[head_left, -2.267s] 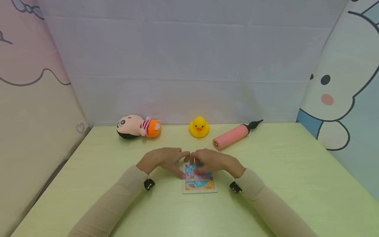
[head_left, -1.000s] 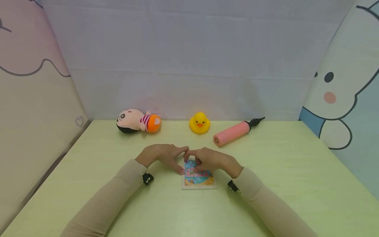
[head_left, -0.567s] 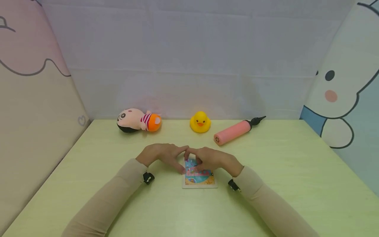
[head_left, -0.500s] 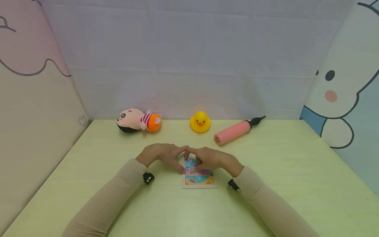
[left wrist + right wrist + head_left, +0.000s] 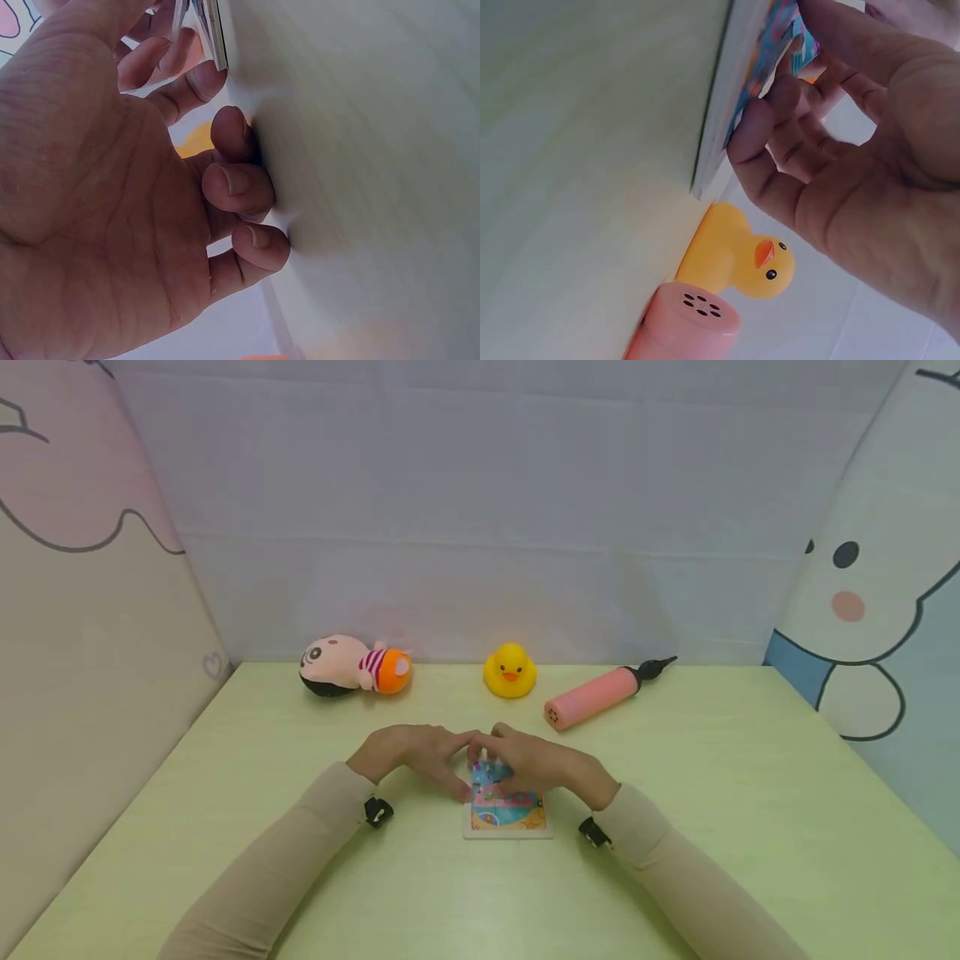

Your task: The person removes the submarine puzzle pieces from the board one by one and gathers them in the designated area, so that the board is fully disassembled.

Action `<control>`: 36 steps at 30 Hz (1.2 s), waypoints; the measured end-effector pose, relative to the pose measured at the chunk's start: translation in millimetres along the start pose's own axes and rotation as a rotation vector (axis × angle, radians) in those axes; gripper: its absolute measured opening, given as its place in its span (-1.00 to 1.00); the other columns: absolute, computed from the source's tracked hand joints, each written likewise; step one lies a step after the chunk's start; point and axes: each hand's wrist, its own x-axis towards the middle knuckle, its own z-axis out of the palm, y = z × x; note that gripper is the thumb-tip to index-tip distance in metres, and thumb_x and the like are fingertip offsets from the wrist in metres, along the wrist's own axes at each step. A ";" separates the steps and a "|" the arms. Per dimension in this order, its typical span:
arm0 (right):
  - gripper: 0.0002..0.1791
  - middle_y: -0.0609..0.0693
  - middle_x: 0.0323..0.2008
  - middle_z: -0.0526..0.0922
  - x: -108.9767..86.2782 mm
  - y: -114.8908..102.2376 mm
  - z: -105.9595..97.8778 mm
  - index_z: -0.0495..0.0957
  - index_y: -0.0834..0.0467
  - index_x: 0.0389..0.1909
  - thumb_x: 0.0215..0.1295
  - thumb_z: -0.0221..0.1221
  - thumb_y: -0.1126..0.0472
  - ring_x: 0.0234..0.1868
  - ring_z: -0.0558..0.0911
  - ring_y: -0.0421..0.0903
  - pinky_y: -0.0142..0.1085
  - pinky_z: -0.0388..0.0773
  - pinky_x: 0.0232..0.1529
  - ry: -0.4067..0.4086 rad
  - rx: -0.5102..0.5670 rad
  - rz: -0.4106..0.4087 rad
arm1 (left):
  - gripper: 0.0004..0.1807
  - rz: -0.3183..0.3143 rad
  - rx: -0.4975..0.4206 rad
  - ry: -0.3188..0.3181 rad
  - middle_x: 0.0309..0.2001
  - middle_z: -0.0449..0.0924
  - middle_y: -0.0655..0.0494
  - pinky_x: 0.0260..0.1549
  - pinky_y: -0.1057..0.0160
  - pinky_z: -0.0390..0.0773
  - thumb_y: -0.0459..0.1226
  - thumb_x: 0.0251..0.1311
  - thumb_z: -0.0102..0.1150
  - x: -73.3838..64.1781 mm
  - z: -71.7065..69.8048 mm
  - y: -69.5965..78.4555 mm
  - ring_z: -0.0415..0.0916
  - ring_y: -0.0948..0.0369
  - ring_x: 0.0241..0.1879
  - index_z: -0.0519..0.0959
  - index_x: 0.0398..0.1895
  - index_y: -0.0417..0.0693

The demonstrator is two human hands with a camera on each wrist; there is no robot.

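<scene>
A small jigsaw puzzle (image 5: 510, 817) with a colourful sea picture in a pale frame lies on the table. My left hand (image 5: 431, 756) holds it at the left side, thumb against the edge. In the left wrist view the index fingertip (image 5: 208, 79) meets the board's corner, and the other fingers rest bent on the tabletop. My right hand (image 5: 536, 760) is over the upper part of the puzzle. Its thumb and fingers pinch a thin puzzle piece (image 5: 804, 51), tilted up from the board in the right wrist view. The hand hides part of the picture.
Along the table's back edge lie a stuffed doll (image 5: 352, 667), a yellow rubber duck (image 5: 510, 672) and a pink hand pump (image 5: 596, 696) with a black nozzle. Behind them rises a pale cloth backdrop (image 5: 480, 527). Cartoon-printed panels stand at both sides.
A finger of my right hand has risen above the others, and its fingers are more spread over the puzzle's top. My left hand stays at the left edge. The head view has shifted slightly.
</scene>
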 end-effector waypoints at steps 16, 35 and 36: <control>-0.71 -0.02 -0.29 0.56 5.8 5.4 -2.0 0.54 0.11 0.04 0.38 0.14 0.46 -0.25 0.52 -0.08 -0.33 0.47 -0.19 0.127 0.022 -0.188 | -0.15 -0.033 -0.014 -0.002 -0.21 0.50 0.13 -0.08 0.10 0.42 0.26 0.07 0.33 -1.6 1.4 1.0 0.46 0.17 -0.16 0.21 0.40 0.34; -0.85 -0.08 -0.33 0.57 -13.0 25.8 -28.0 0.58 0.12 -0.09 0.42 0.16 0.37 -0.30 0.51 -0.17 -0.34 0.50 -0.23 -0.013 0.109 -0.213 | -0.46 0.037 0.012 0.036 -0.47 0.35 0.17 -0.34 0.21 0.30 0.20 0.09 0.37 1.6 4.7 -1.7 0.43 0.21 -0.38 0.25 -0.05 0.38; -0.85 -0.08 -0.33 0.57 -14.0 27.0 -29.7 0.59 0.12 -0.09 0.42 0.16 0.37 -0.30 0.51 -0.16 -0.34 0.49 -0.24 -0.016 0.106 -0.211 | -0.46 0.036 0.011 0.035 -0.47 0.35 0.17 -0.33 0.21 0.30 0.20 0.10 0.37 1.6 4.6 -1.9 0.43 0.21 -0.38 0.25 -0.04 0.38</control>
